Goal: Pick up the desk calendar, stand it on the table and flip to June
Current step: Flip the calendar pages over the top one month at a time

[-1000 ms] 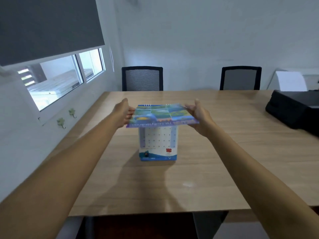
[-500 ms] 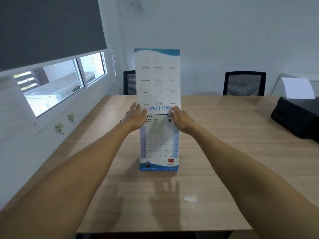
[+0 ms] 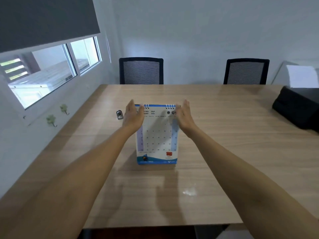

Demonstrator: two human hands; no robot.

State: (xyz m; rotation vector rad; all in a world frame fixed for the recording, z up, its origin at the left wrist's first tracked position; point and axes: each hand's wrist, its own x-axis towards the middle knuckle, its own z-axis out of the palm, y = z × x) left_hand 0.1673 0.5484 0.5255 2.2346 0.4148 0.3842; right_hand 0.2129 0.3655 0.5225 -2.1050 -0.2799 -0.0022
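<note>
On the wooden table (image 3: 224,135), mid-frame, the desk calendar (image 3: 157,135) stands showing January; left hand (image 3: 133,116) and right hand (image 3: 185,118) flank its top corners, both spread wide and holding nothing, seemingly poised to flip pages.

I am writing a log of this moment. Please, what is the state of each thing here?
calendar: standing upright on table, January page showing
left hand: open, at calendar's top left corner
right hand: open, at top right corner
blind: partly lowered
chairs: pushed in, unoccupied
</note>
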